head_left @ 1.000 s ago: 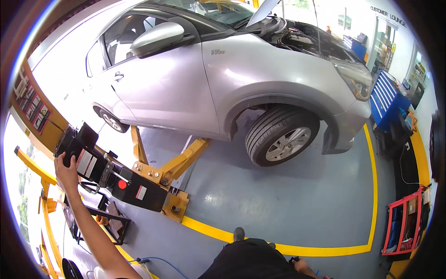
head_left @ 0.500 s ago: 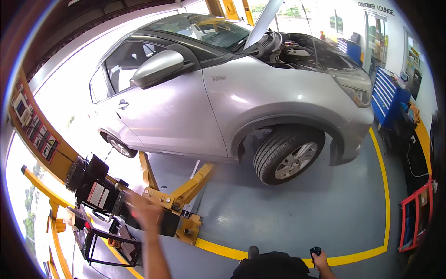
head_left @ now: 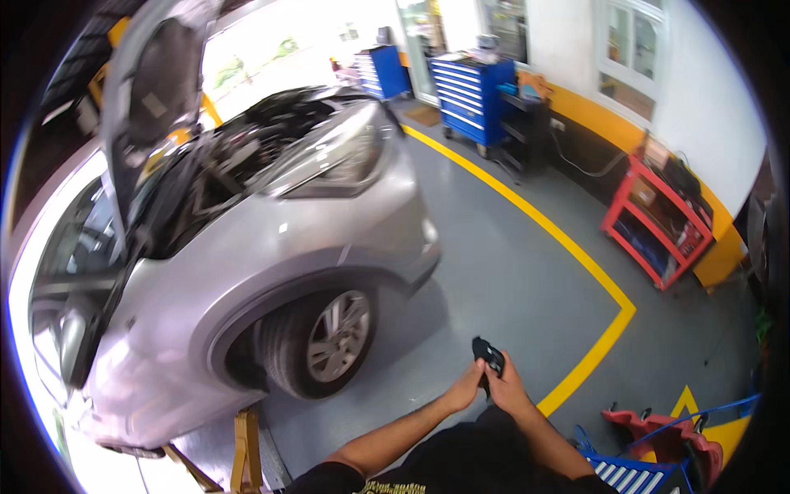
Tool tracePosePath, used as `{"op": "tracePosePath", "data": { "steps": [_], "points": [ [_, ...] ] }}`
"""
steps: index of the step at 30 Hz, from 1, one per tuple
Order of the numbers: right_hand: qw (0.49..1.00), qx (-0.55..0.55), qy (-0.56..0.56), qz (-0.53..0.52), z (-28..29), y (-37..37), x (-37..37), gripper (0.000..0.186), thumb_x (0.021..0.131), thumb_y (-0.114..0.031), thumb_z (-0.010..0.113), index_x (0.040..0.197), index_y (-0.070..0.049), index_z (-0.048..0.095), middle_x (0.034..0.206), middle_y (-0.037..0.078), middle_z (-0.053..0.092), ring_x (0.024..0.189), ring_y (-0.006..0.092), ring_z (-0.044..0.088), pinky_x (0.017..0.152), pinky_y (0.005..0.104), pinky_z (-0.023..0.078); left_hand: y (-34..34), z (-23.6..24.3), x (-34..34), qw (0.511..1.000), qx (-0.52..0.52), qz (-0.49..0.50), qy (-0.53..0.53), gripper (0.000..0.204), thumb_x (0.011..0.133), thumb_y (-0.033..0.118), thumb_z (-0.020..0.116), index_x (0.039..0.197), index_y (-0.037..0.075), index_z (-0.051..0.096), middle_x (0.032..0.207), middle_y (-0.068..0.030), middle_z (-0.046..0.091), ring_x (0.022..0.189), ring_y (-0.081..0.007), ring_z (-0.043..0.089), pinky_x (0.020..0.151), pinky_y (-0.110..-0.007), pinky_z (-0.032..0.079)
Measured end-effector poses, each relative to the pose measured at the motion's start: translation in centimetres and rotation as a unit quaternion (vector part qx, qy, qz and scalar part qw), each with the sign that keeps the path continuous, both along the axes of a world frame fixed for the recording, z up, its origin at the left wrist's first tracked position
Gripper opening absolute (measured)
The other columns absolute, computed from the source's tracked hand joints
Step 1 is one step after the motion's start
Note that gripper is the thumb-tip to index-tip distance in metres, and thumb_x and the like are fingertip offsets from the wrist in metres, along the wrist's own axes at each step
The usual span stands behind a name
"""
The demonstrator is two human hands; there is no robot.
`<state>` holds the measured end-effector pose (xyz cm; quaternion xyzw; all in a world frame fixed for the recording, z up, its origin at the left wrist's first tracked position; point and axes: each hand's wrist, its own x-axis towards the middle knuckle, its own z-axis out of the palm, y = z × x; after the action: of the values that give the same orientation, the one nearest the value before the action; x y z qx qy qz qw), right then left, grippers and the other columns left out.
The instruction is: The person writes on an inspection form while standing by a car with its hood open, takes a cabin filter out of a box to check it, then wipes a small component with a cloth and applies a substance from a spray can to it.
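Observation:
Both hands meet in front of my body at the lower middle of the view. A small black object (head_left: 489,355) with a few light marks sticks up from between them; its kind cannot be made out. My right hand (head_left: 510,385) is closed around its right side. My left hand (head_left: 466,385) presses against it from the left with the fingers closed, partly hidden. The silver car (head_left: 247,239) stands to the left, its bonnet (head_left: 156,90) raised over the engine bay. Its front wheel (head_left: 339,336) is the part nearest my hands.
A yellow lift arm (head_left: 247,449) lies low beside the car. Yellow floor line (head_left: 576,255) bends around to the right. Beyond it stand a blue tool cabinet (head_left: 462,99) and a red cart (head_left: 658,221). Another blue drawer unit (head_left: 629,473) and red creeper-like panels (head_left: 671,440) are close at lower right.
My view has swung right, toward the car's front. My left hand has left the lift's control post area and joined my right hand at the black object, which is now higher in view.

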<state>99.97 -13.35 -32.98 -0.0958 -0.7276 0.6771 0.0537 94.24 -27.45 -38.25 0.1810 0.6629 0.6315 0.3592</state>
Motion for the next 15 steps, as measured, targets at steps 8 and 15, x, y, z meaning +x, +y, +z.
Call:
{"op": "tracePosePath", "data": {
  "steps": [8, 15],
  "points": [
    [0.943, 0.319, 0.089, -0.029, 6.5, 16.8, -14.5, 0.046, 0.092, -0.015, 0.063, 0.136, -0.005, 0.055, 0.136, 0.019, 0.051, 0.132, 0.0363, 0.044, 0.109, 0.0495, 0.032, 21.3, 6.9, -15.4, 0.938, 0.224, 0.155, -0.216, 0.049, 0.113, 0.043, 0.032, 0.139, 0.004, 0.045, 0.136, -0.0159, 0.058, 0.129, -0.0284, 0.055, 0.11, -0.042, 0.045],
    [0.965, 0.227, 0.035, -0.128, 3.8, 25.4, -22.8, 0.025, 0.099, -0.024, 0.059, 0.116, -0.01, 0.068, 0.11, 0.018, 0.067, 0.105, 0.038, 0.064, 0.088, 0.0474, 0.051, 29.5, 1.3, -32.4, 0.966, 0.058, 0.135, -0.212, 0.018, 0.099, 0.023, 0.051, 0.09, 0.009, 0.056, 0.089, -0.0069, 0.062, 0.08, -0.0218, 0.063, 0.068, -0.036, 0.055]
  ]
}}
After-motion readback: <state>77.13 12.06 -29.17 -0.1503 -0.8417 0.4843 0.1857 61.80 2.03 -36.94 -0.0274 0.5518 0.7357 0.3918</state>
